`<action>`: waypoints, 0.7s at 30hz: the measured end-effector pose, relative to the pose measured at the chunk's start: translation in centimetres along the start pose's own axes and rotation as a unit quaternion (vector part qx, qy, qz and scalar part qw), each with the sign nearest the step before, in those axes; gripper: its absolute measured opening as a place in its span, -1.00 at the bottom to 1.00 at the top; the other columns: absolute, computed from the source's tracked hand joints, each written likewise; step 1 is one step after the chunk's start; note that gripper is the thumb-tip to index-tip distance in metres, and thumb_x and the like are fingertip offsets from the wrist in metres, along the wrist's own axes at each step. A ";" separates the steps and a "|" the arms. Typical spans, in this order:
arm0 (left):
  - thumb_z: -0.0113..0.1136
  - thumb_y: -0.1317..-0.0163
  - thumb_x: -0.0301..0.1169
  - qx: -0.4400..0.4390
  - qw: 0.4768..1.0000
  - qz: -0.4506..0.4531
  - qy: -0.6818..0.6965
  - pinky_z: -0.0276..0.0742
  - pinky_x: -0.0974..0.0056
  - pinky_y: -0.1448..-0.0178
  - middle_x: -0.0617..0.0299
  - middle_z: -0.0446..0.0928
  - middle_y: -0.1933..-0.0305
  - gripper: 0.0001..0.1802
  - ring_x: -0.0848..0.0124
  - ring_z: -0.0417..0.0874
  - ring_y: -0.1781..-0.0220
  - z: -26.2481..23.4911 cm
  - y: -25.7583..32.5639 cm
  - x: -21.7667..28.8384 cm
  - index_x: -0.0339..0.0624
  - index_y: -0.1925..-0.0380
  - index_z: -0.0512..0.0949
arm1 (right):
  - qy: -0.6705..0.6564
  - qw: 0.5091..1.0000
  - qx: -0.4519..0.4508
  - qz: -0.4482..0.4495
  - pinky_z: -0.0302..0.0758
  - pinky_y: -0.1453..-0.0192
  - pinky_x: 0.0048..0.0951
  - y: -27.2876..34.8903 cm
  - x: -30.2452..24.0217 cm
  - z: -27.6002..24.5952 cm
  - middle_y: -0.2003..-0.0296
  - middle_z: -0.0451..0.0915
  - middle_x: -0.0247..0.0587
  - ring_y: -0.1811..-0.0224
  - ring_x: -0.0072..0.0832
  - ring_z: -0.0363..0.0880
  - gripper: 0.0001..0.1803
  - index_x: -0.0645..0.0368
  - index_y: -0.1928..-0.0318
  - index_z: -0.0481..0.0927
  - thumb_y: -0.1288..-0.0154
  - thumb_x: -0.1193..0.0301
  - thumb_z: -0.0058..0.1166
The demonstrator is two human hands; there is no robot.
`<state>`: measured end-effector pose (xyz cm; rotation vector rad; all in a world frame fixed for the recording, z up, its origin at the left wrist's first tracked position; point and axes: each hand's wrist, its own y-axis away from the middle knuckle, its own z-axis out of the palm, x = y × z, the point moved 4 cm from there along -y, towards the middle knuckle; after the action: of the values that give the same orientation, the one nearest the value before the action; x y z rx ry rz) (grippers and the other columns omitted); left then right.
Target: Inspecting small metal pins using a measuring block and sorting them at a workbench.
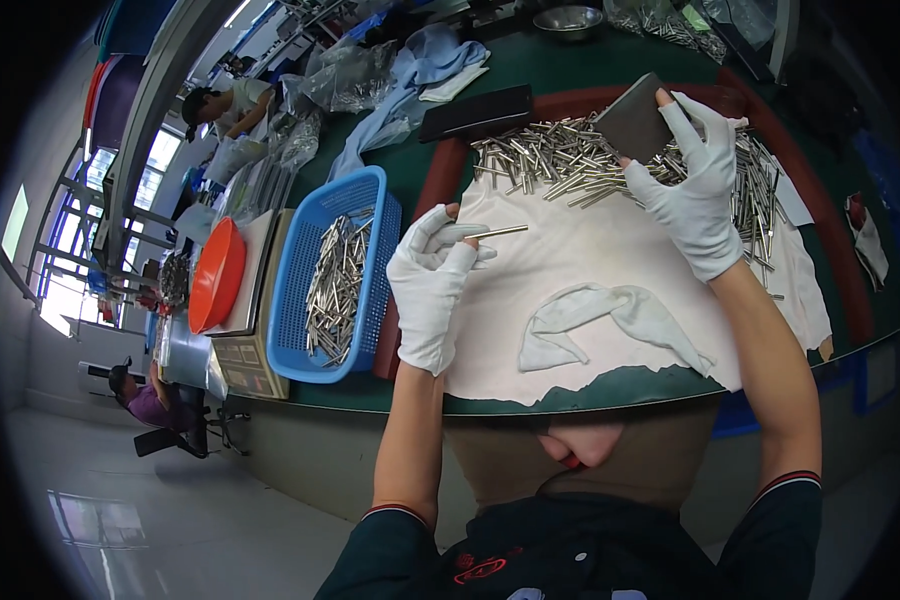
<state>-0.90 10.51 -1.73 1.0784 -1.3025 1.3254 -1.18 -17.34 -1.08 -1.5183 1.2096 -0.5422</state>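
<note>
My left hand (432,290), in a white glove with bare fingertips, pinches a thin metal pin (502,232) that points to the right. It is just right of a blue plastic basket (391,240), where many loose metal pins (340,290) lie. My right hand (698,185), gloved the same way, grips a flat dark grey block (634,120) by its right and lower edges. That block is tilted over a heap of shiny pins (540,155) at the back of a pale cloth (590,255). A folded white rag (610,310) rests on the cloth nearer to me.
Dark red rails (820,230) border the cloth on the green table. A black case (476,114) lies behind the left rail. An orange bowl (217,275) stands left of the basket; a metal bowl (568,22) is at the back. Two other people sit farther left.
</note>
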 end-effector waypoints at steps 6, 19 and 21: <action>0.11 -0.22 -0.71 0.003 1.000 0.008 -0.003 0.68 0.36 0.15 -0.07 0.63 0.13 -0.55 0.36 0.71 0.26 -0.3 0.8 0.5 -0.50 -0.14 0.35 | 0.013 1.000 0.012 0.000 0.43 -0.08 -0.23 -0.2 0.1 -0.2 -0.02 0.42 -0.13 -0.01 -0.21 0.39 -0.21 0.10 -0.20 0.53 0.18 0.30 0.43; 0.19 -0.13 -0.65 0.132 0.711 0.188 -0.664 0.56 0.34 0.01 0.05 0.67 0.21 -0.62 0.37 0.69 0.19 -13.7 1.4 7.7 -0.33 -0.01 0.56 | 0.039 0.993 0.087 0.076 0.40 -0.12 -0.28 -0.6 4.3 -0.6 0.01 0.44 -0.21 -0.02 -0.28 0.38 -0.28 0.20 -0.10 0.59 0.14 0.17 0.45; 0.20 -0.14 -0.64 0.156 0.744 0.178 -0.624 0.56 0.31 0.01 0.03 0.65 0.18 -0.64 0.32 0.69 0.19 -12.7 1.2 8.3 -0.35 0.01 0.56 | 0.030 0.990 0.102 0.096 0.39 -0.11 -0.29 -0.8 4.9 -0.7 0.04 0.43 -0.24 -0.01 -0.30 0.37 -0.26 0.23 -0.08 0.61 0.16 0.13 0.45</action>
<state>-3.02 23.58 5.78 2.2419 -2.3836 1.0263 0.45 -22.09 -1.33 -1.2071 1.2893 -0.5668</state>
